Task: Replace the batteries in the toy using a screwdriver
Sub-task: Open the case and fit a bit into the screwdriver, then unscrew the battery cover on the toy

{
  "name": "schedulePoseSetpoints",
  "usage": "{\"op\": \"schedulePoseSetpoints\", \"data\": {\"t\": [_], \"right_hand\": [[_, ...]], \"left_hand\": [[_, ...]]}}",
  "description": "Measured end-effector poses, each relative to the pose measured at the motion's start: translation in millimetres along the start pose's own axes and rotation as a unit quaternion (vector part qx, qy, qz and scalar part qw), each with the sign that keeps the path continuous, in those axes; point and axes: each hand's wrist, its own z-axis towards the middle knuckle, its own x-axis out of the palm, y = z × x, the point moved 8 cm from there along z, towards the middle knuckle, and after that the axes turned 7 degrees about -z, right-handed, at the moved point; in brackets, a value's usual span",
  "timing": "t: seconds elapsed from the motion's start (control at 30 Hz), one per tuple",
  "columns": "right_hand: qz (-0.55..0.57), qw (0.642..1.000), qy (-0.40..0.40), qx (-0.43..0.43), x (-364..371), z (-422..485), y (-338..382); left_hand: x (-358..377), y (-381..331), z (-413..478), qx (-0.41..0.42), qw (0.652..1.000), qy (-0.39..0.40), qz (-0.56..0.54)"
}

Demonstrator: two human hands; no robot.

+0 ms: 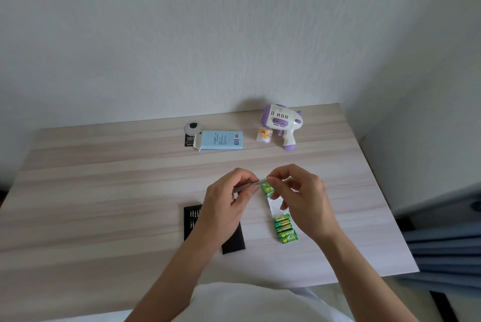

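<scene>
Where hands meet: left hand point(226, 203) pinches slim grey metal screwdriver point(260, 181); right hand point(308, 198) pinches clear film point(273, 204).
Batteries point(285, 228): green cylinders, film-wrapped, below right fingers.
Toy point(282, 123): glossy white-purple plastic, far on wood-grain counter point(104, 191).

The wooden table point(104, 191) bears toy point(282, 123), blue box point(221, 140), bit tray point(191, 220) (black), batteries point(285, 229).

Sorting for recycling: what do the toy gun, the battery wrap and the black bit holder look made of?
Toy gun: moulded plastic, white and purple, smooth with slight sheen. Battery wrap: thin clear film, likely plastic; table shows through. Black bit holder: matte, perhaps foam; unclear.
</scene>
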Motion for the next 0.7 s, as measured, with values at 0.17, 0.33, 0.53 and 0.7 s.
{"op": "schedulePoseSetpoints", "data": {"t": [0.17,0.33,0.53,0.7], "right_hand": [[0.003,1.0,-0.003,0.027,14.2,0.8,-4.7],[-0.022,0.998,0.004,0.066,26.5,0.1,-23.4],[-0.043,0.992,0.003,0.115,-6.3,24.4,-77.1],[-0.056,0.988,0.001,0.145,-50.4,90.7,-138.2]], "left_hand": [[-5.4,16.9,2.5,-0.006,1.0,0.021,0.002],[4.3,46.6,6.3,-0.049,0.996,0.071,-0.002],[19.9,85.9,19.7,-0.154,0.984,0.061,-0.061],[36.6,116.1,31.8,-0.236,0.968,0.01,-0.084]]}}
